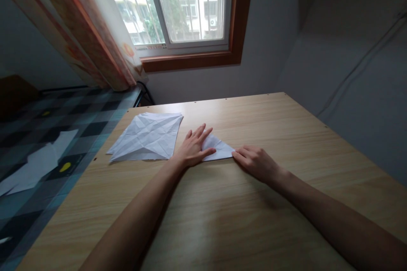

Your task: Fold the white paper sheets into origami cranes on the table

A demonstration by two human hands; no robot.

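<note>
A white sheet of paper [219, 148], folded into a triangle, lies flat on the wooden table [254, 228]. My left hand [194, 146] rests on its left part with the fingers spread, covering that side. At the right-hand tip of the triangle, my right hand [254, 161] has its fingers closed together and pinches the corner of the paper. Left of my left hand lies a stack of creased white paper sheets [149, 135], apart from the folded piece.
Beyond the table's left edge is a bed with a checked cover [104, 99], with loose white paper pieces [38, 169] on it. A barred window [190, 8], a patterned curtain [92, 29] and a wall [270, 51] stand behind the table.
</note>
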